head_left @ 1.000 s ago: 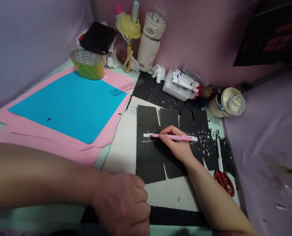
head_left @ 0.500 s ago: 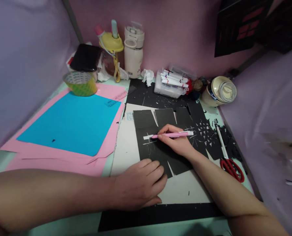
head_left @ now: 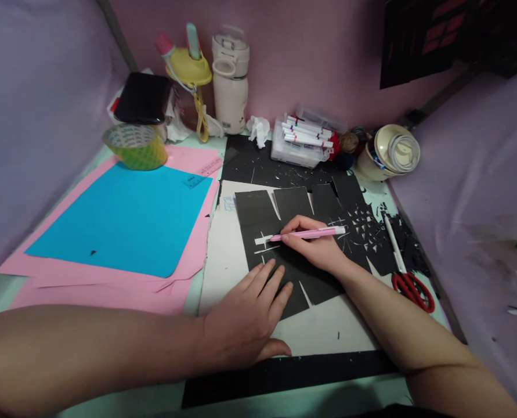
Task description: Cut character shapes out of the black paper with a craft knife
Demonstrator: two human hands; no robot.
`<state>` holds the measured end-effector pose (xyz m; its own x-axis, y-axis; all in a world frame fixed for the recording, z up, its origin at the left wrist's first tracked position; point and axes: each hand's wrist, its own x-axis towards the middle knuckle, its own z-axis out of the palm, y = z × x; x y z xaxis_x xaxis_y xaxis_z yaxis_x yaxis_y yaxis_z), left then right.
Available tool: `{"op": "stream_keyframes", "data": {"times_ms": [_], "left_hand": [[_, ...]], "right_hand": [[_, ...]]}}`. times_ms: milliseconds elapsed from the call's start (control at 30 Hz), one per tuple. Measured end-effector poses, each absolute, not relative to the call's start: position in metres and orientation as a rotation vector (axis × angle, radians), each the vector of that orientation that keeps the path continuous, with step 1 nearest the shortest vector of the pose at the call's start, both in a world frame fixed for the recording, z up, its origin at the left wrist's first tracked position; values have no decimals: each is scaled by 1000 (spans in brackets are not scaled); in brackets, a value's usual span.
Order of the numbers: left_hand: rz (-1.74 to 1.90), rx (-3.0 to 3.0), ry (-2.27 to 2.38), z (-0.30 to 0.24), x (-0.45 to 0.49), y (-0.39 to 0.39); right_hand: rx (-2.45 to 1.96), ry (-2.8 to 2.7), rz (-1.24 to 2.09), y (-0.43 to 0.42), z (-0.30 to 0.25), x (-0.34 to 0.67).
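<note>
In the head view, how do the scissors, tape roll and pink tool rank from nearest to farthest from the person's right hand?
From the right hand:
1. Pink tool: in its grip.
2. Scissors: to its right.
3. Tape roll: far to its left, toward the back.

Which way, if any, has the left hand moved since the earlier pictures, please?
Yes: the left hand has moved forward, away from the person, farther over the cut black paper.

Craft desk [head_left: 162, 400] between purple curtains [head_left: 36, 81], with blue paper [head_left: 127, 220], tape roll [head_left: 140, 157], scissors [head_left: 400, 262], markers [head_left: 308, 133]
</note>
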<state>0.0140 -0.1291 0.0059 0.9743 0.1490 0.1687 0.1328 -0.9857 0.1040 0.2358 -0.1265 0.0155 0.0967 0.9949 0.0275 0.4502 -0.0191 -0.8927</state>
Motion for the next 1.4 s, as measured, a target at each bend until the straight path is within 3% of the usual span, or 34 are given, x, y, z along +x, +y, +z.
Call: {"op": "stream_keyframes", "data": {"times_ms": [300, 433, 1067, 1400], "left_hand": [[298, 3023, 215, 2, 15, -128], [314, 3012, 209, 2, 15, -128], [445, 2960, 262, -2, 14, -131], [421, 2957, 265, -1, 15, -130]], "right_hand": [[-1610, -1374, 789, -144, 45, 223], [-1634, -1321, 917, -149, 33, 216], [-1585, -1387, 651, -160, 14, 207], [-1545, -1381, 796, -156, 15, 209]]}}
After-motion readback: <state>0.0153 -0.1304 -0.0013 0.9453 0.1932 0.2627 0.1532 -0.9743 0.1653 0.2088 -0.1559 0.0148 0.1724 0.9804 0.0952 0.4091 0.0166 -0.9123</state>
